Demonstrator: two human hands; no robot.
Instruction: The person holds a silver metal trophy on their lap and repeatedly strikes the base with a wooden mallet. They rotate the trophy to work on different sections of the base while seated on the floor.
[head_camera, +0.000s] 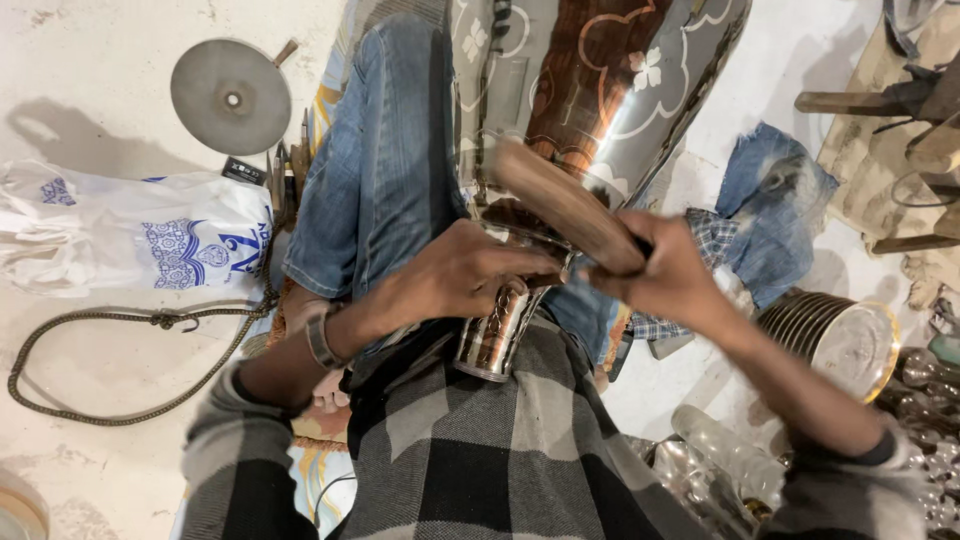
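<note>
A large shiny metal vessel (610, 80) with engraved flower patterns lies across my lap, its narrow neck (495, 335) pointing at my waist. My left hand (465, 270) rests on the neck, fingers pressed against it, possibly pinching a small tool that I cannot make out. My right hand (670, 275) grips a wooden mallet (560, 200), blurred by motion, held over the vessel's shoulder. My left leg in blue jeans (385, 160) lies alongside the vessel.
A round metal disc (231, 96) and several thin tools (285, 165) lie at the upper left. A white printed bag (140, 235) and a rope (120, 325) are on the floor at left. Stacked metal plates (845, 340), blue cloth (775, 200) and shiny metalware (720, 465) sit at right.
</note>
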